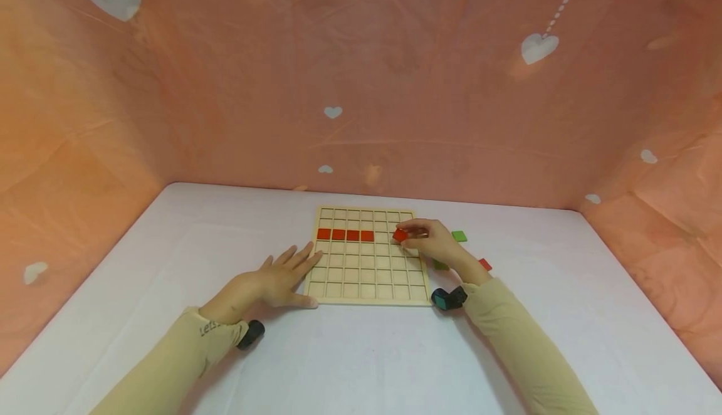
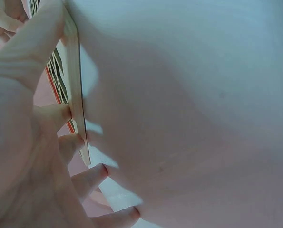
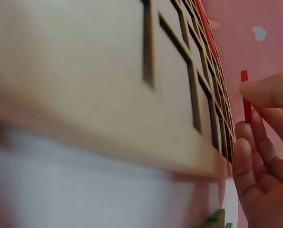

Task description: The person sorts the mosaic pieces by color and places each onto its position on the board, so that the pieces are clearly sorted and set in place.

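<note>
Well, the writing: "Lets" can be read on the left sleeve (image 1: pixel 186 340), and a fold hides what comes after it.
Left hand (image 1: pixel 279 279): open wide, fingers spread out. It is by the left side of the board (image 1: pixel 352 275), with the thumb at the near corner and a fingertip on the edge.
Right hand (image 1: pixel 437 239): it pinches a red square (image 1: pixel 400 235) between thumb and fingers, over the right part of the board. I cannot tell if the square touches the wood.
Four red squares (image 1: pixel 345 235): they sit side by side in one row of the board, starting at the left edge.
Hidden bits: the right hand and arm cover some of the board's right side. A green square (image 1: pixel 440 265) and a loose red square (image 1: pixel 485 264) peek out by that arm. The right wrist view cuts the board off, and the near part is blurry.
Other green square (image 1: pixel 459 236): on the white table (image 1: pixel 361 365), right of the board, all in sight.
Black gadgets (image 1: pixel 251 335): one by each wrist.
Back cloth (image 1: pixel 429 89): pinkish orange, with white hearts (image 1: pixel 113 0).
</note>
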### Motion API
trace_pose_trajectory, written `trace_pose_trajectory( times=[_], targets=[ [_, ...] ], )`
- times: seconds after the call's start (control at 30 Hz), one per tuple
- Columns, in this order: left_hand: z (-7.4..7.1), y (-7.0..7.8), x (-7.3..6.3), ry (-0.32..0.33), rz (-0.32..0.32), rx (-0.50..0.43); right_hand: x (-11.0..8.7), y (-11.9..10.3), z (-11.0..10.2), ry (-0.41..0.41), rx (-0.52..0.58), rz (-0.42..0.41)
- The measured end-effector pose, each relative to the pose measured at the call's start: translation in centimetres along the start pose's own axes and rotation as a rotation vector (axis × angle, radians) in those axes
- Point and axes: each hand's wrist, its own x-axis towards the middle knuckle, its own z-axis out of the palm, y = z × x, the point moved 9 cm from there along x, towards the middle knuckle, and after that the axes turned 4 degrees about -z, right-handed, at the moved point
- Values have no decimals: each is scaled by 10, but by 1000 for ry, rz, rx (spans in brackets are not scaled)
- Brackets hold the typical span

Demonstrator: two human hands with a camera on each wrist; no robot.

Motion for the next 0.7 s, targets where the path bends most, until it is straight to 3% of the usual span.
trace_pose_trajectory(
  times=[0.7],
  targets=[
    [-3, 2, -3, -17, -9, -9, 13, -18, 19, -79, 6, -52]
  ],
)
